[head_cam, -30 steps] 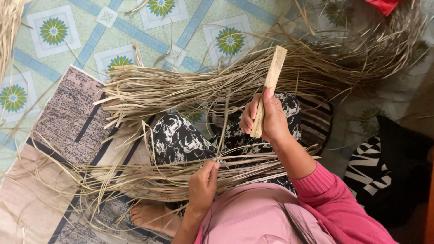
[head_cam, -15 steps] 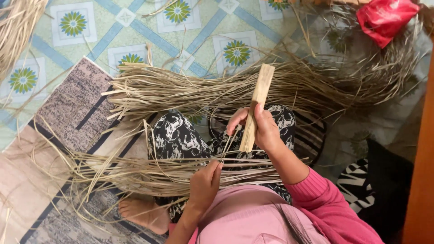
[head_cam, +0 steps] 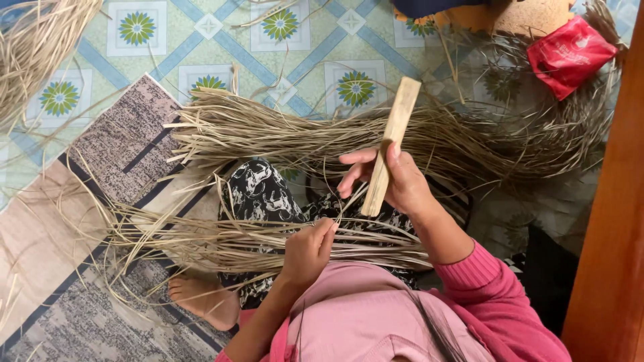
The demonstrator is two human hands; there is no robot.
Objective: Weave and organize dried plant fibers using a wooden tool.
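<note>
A home floor: flower-patterned tiles [head_cam: 201, 40], a woven mat [head_cam: 100, 154], heaped dried straw strips [head_cam: 282, 131].

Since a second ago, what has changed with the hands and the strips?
The right hand, gripping the wooden stick, tilted it and spread its fingers. The left hand kept pinching the dried strips over the lap. The far bundle stayed put.

Red packet [head_cam: 570, 55] top right, woven mat [head_cam: 100, 167] over flower-patterned tiled floor [head_cam: 322, 40]
</note>
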